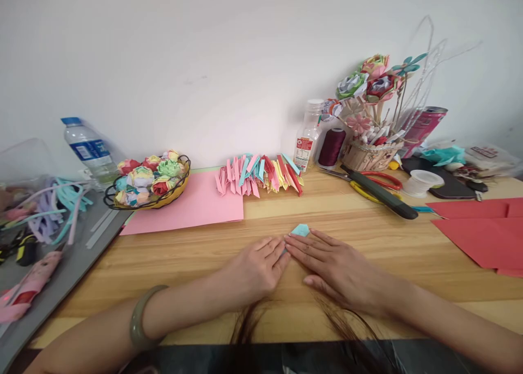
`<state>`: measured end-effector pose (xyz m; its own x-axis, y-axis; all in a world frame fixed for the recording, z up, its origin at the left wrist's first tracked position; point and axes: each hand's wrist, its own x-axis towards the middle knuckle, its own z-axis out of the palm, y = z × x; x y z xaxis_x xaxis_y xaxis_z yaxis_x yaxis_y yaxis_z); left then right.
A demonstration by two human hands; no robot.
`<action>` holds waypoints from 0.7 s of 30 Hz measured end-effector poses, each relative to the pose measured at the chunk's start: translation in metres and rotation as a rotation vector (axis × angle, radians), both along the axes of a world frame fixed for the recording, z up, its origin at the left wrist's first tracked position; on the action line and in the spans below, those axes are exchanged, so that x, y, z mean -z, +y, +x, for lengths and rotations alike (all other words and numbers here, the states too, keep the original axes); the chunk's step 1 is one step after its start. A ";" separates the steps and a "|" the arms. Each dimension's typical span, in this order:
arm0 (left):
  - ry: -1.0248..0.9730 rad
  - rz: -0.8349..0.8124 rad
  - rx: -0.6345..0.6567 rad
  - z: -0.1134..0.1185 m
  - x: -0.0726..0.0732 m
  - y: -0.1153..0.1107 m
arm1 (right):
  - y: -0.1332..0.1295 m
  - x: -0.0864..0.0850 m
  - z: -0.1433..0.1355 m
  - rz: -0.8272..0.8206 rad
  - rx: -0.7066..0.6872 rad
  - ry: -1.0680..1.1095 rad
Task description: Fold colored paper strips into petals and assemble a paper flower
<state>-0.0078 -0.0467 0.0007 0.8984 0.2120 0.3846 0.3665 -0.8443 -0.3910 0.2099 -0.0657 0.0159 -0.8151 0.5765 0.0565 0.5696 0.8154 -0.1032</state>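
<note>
A small piece of folded light-blue paper (301, 230) lies on the wooden table in front of me, mostly covered by my fingers. My left hand (261, 265) grips its left side, fingers close together and the thumb tucked near them. Spread flat over the paper's lower part is my right hand (341, 268), its fingers stretched out and its thumb apart on the wood. The fingertips of both hands meet at the paper. Only its upper end shows plainly, and how it is folded underneath is hidden.
Behind stand a basket of paper flowers (151, 181), pink sheets (204, 200), a row of folded strips (259, 175), a glass bottle (308, 137) and a thread spool (330, 148). To the right lie a dark-handled cutter (379, 191) and red paper (486, 240); a glue gun (35, 281) is left.
</note>
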 end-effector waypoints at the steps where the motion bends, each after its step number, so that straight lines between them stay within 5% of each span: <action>1: 0.003 -0.003 -0.002 0.000 0.000 0.000 | 0.003 0.003 0.003 0.016 0.011 -0.006; 11: -0.032 -0.029 0.005 -0.002 0.002 0.004 | 0.019 0.012 0.032 0.184 0.138 -0.017; 21: -0.146 -0.252 -0.035 -0.004 -0.002 0.012 | 0.019 -0.005 0.009 0.355 0.061 -0.037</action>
